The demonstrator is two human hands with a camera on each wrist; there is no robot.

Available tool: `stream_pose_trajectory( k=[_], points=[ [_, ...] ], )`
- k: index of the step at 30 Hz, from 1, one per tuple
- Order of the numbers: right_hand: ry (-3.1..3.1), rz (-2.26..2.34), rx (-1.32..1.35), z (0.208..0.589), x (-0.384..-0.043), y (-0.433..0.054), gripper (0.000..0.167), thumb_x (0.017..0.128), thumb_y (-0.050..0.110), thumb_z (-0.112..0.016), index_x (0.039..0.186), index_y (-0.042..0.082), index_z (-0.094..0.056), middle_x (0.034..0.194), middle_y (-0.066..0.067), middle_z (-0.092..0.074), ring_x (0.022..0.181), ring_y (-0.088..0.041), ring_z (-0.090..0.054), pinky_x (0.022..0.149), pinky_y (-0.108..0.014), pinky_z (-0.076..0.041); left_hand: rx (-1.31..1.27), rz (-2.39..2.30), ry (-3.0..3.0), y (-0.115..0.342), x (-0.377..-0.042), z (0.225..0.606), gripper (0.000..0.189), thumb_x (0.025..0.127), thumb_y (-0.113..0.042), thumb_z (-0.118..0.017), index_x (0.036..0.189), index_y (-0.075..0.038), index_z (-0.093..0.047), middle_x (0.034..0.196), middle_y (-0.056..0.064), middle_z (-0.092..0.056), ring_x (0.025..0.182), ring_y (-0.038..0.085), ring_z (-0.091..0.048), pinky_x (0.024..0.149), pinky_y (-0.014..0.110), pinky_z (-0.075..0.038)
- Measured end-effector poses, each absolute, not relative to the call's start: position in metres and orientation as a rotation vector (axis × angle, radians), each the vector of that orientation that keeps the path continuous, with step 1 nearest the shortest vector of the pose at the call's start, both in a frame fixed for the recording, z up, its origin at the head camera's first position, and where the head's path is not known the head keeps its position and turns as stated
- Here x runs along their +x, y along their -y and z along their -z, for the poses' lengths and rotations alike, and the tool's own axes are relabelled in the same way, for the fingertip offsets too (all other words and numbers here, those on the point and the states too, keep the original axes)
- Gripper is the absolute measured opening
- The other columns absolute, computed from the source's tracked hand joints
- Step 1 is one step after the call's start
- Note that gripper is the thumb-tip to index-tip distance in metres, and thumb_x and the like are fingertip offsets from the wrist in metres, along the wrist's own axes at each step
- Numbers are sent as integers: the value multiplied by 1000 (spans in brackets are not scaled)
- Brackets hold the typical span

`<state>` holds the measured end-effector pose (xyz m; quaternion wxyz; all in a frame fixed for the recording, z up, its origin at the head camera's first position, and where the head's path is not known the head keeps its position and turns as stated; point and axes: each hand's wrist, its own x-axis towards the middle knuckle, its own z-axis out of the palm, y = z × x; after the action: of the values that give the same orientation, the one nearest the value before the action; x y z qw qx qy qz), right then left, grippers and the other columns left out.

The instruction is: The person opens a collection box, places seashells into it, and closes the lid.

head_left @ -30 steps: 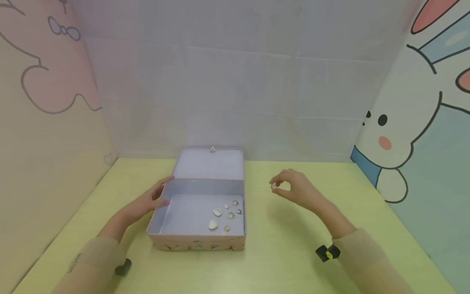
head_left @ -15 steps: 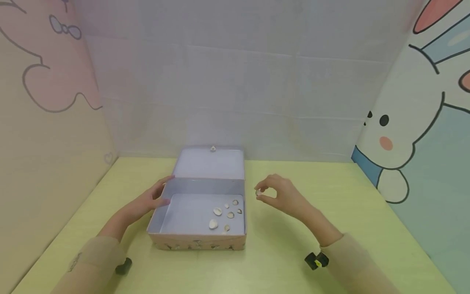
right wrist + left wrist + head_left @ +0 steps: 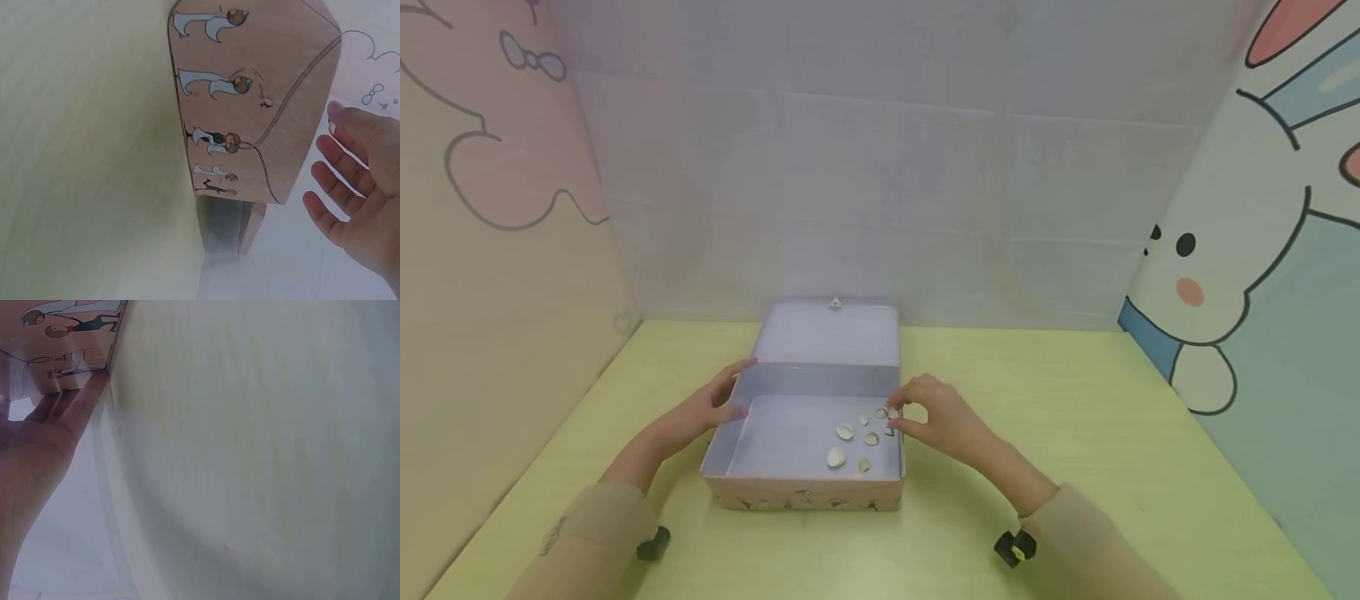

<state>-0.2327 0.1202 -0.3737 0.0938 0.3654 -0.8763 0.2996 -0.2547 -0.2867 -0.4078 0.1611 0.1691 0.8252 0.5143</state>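
A pink metal box (image 3: 805, 494) with a pale lavender inside stands on the table, its lid (image 3: 827, 333) tipped back. Several small white and beige seashells (image 3: 845, 432) lie on its floor, mostly to the right. My left hand (image 3: 692, 414) holds the box's left wall, thumb over the rim; the left wrist view shows fingers (image 3: 81, 406) against the outer side. At the right rim, my right hand (image 3: 947, 423) pinches a small pale seashell (image 3: 892, 412) between thumb and index finger. In the right wrist view that seashell (image 3: 332, 128) shows only partly, and the other fingers are spread.
The yellow-green tabletop (image 3: 1075, 417) extends around the box. A pale sheet (image 3: 880, 167) forms the back wall. Side panels with cartoon drawings, including a white rabbit (image 3: 1217, 242), flank the table. A metal clasp (image 3: 835, 303) sits on the lid's far edge.
My right hand has moved left and nearer with the pinched seashell, from beside the box to over its right rim. My left hand and the box have stayed in place.
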Motion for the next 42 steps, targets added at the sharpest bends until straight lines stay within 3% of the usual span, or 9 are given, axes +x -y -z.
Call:
stream_pose_trajectory(
  k=[6, 17, 28, 36, 42],
  points=[
    [2634, -848, 1104, 380, -230, -104, 20, 82, 22, -74, 99, 13, -69, 92, 5, -65, 89, -17, -57, 76, -26, -49, 481, -1479, -2342, 287, -254, 407, 71, 95, -17, -55, 150, -35, -14, 157, 17, -11, 142, 43, -11, 106, 65, -17],
    [2588, -724, 1085, 387, -235, -91, 23, 80, 24, -75, 100, 13, -70, 95, 2, -67, 92, -13, -60, 82, -30, -50, 484, -1469, -2353, 286, -255, 407, 70, 95, -18, -54, 150, -35, -14, 157, 17, -10, 142, 43, -10, 106, 65, -17],
    [2580, -947, 996, 385, -228, -105, 35, 82, 18, -73, 115, 10, -64, 123, -4, -57, 118, -21, -51, 101, -37, -43, 475, -1471, -2351, 284, -253, 406, 70, 95, -18, -54, 150, -34, -14, 157, 17, -11, 142, 43, -11, 106, 65, -17],
    [2584, -1242, 920, 392, -232, -118, 52, 83, 16, -72, 132, 10, -52, 144, -15, -39, 129, -32, -42, 86, -47, -51, 489, -1484, -2353, 282, -251, 405, 71, 95, -17, -55, 150, -32, -14, 156, 18, -12, 141, 43, -12, 107, 64, -17],
    [2662, -1422, 904, 398, -235, -123, 65, 88, 22, -67, 144, 9, -36, 151, -14, -29, 131, -37, -39, 89, -48, -50, 490, -1483, -2354, 283, -252, 407, 71, 95, -16, -55, 150, -33, -15, 156, 18, -12, 141, 42, -13, 107, 64, -18]
  ],
)
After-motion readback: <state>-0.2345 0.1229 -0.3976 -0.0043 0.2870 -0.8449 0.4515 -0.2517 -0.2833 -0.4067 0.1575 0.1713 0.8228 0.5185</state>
